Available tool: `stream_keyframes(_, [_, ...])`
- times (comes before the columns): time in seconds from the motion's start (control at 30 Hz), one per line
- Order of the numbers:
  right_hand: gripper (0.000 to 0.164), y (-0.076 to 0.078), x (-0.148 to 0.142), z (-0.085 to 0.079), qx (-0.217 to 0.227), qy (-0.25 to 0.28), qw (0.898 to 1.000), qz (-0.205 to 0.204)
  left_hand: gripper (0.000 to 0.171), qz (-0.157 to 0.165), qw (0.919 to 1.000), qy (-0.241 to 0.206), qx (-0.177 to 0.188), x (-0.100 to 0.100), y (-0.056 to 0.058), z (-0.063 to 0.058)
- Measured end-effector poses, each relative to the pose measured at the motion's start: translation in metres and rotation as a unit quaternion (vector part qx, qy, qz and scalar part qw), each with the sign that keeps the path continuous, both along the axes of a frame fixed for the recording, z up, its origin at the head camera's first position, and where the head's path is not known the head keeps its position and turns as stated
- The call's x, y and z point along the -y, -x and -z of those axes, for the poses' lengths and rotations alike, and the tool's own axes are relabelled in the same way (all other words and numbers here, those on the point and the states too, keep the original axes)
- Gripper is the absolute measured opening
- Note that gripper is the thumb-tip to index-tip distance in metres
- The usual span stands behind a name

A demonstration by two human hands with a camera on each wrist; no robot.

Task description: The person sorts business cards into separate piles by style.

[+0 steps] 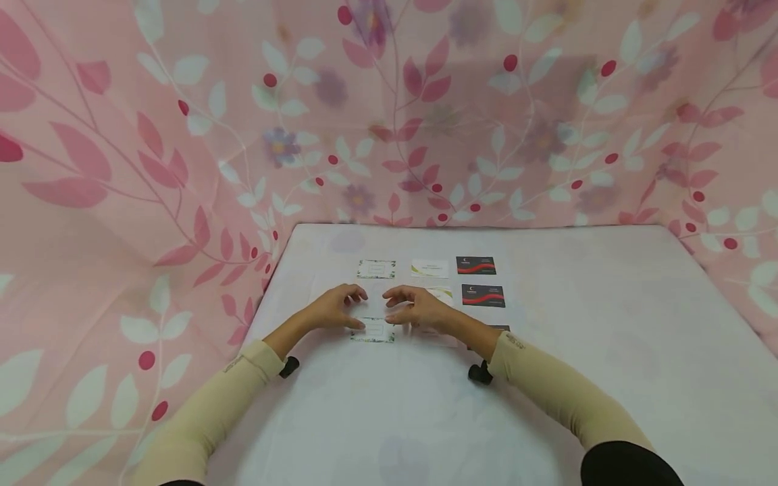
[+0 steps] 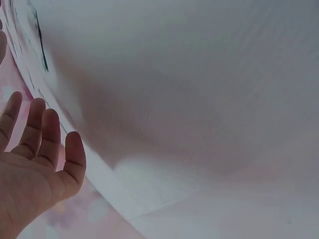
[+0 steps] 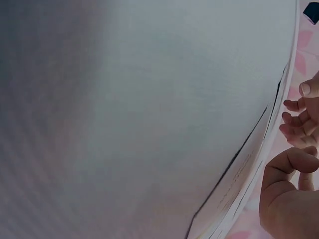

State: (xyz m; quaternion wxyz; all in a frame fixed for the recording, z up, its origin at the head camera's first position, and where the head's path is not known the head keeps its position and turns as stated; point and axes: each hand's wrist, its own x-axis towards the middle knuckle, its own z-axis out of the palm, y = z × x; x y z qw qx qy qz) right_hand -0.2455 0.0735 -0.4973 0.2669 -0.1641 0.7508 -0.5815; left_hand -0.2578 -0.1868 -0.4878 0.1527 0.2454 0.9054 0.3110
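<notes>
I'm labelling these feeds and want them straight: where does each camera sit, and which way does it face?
Head: on the person's head, facing forward and down at cards on a white table; left hand, right hand and pale sleeves show.
Left wrist: on that wrist, facing along the tabletop; left hand at lower left.
Right wrist: on that wrist, facing along the tabletop; right hand at lower right, left fingers above.
Shared: head and right wrist views both show both hands.

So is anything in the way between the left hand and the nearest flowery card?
Nothing visible. The left hand is right at the left edge of the card; the right hand is opposite, not between.
</notes>
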Motion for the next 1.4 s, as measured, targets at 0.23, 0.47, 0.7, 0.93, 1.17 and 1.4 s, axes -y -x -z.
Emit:
stream_keyframes(0.23, [0.054, -0.004, 0.005, 0.0, -0.04, -0.042, 0.998, 0.012, 0.065, -0.001, 0.9998, 0.017, 0.003, -0.001, -0.004, 0.002])
stream_keyframes(0.47, [0.054, -0.007, 0.01, 0.006, -0.095, -0.123, 0.988, 0.02, 0.064, -0.002, 0.9996, 0.026, 0.01, -0.002, -0.007, 0.011])
stream_keyframes(0.7, [0.057, -0.016, 0.017, 0.003, -0.146, -0.21, 0.966, 0.025, 0.058, 0.007, 0.9994, 0.033, 0.006, -0.004, -0.012, 0.007])
stream_keyframes(0.93, [0.048, -0.021, 0.021, 0.003, -0.18, -0.23, 0.956, -0.003, 0.05, 0.012, 0.9992, 0.036, 0.009, -0.004, -0.015, 0.006])
stream_keyframes(1.17, [0.037, -0.023, 0.025, -0.001, -0.202, -0.256, 0.945, -0.022, 0.034, 0.028, 0.9993, 0.023, 0.01, -0.005, -0.014, 0.009])
stream_keyframes(1.4, [0.022, -0.017, 0.023, -0.001, -0.115, -0.19, 0.975, 0.002, 0.026, 0.033, 0.9995, 0.0, 0.001, -0.005, -0.015, 0.008])
